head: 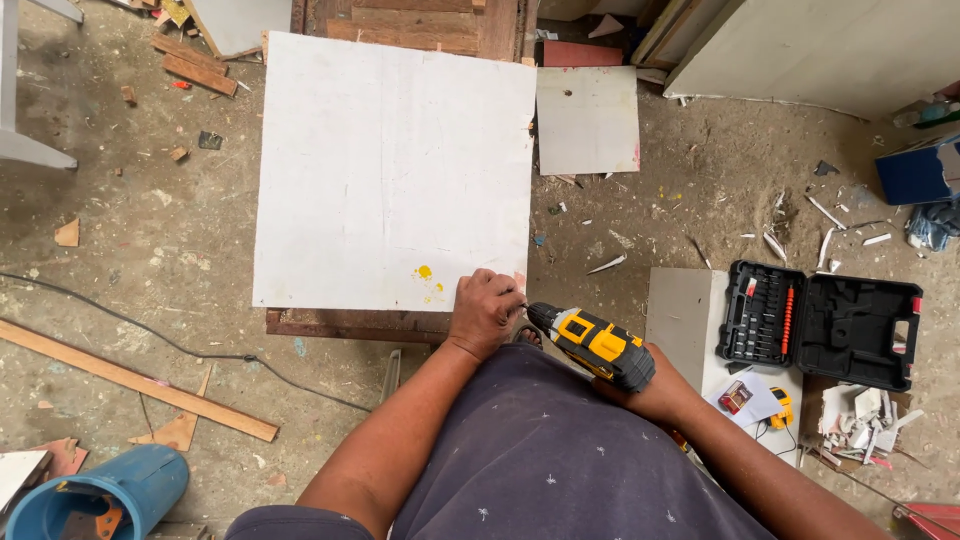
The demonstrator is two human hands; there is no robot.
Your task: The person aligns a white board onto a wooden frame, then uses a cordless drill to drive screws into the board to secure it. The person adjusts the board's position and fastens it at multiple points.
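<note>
Two hands at white board [390, 170] corner, left hand [484, 312] closed on edge, right hand [650, 390] clamped on yellow drill [592, 343]

The person wears a dark navy-grey short-sleeved cotton shirt [560, 450] sprinkled with small white star-like flecks. Its short sleeve ends high on the left arm. Both forearms are bare, without watch, gloves or rings.

Your left hand [484, 312] covers the white board's [392, 170] near corner and the drill [592, 345] tip. Your right hand [650, 395] is mostly hidden behind the drill. The blue bucket [100, 495] is cut off at the bottom edge.
</note>
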